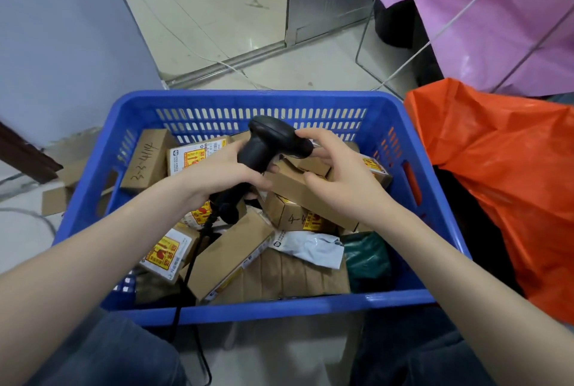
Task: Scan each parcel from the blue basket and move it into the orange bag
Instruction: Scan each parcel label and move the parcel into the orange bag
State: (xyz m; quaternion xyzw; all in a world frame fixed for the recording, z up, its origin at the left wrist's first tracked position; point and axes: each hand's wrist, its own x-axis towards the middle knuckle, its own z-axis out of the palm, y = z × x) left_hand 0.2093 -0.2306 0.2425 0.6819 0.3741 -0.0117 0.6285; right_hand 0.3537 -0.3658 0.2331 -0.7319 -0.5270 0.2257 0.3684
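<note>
Basket rim: your blue basket (242, 103) sits between your knees, its slotted far wall and smooth near rim both in full view; its right wall stands just beside the orange bag (503, 174).
Open room: pale floor (304, 65) stretches beyond the far rim; above the parcels, the middle of the basket is taken by your two hands.
Left hand: your left hand (217, 172) is wrapped round the handle of the black scanner (264, 146), fingers curled tight on it.
Right hand: your right hand (341, 180) grips a long brown cardboard parcel (298, 190) from above, thumb on its top face, while the forefinger reaches up to touch the scanner's head.
Scanner: matte black plastic, rounded head tilted toward the parcel, a dark cable (189, 273) hanging from the handle down over the near rim.
Parcel held: plain kraft cardboard, flat and oblong, lifted just above the heap and touching the scanner's snout.
Other parcels: small cardboard boxes lie tumbled at all angles, several with yellow-and-red labels; a white poly mailer (310, 247) and a dark green one (366, 258) lie near the right front corner.
Orange bag: crinkled, glossy plastic, slumped open on your right, its dark mouth facing the basket.
Behind it: a pink sheet (497, 12) draped over a wire frame.
</note>
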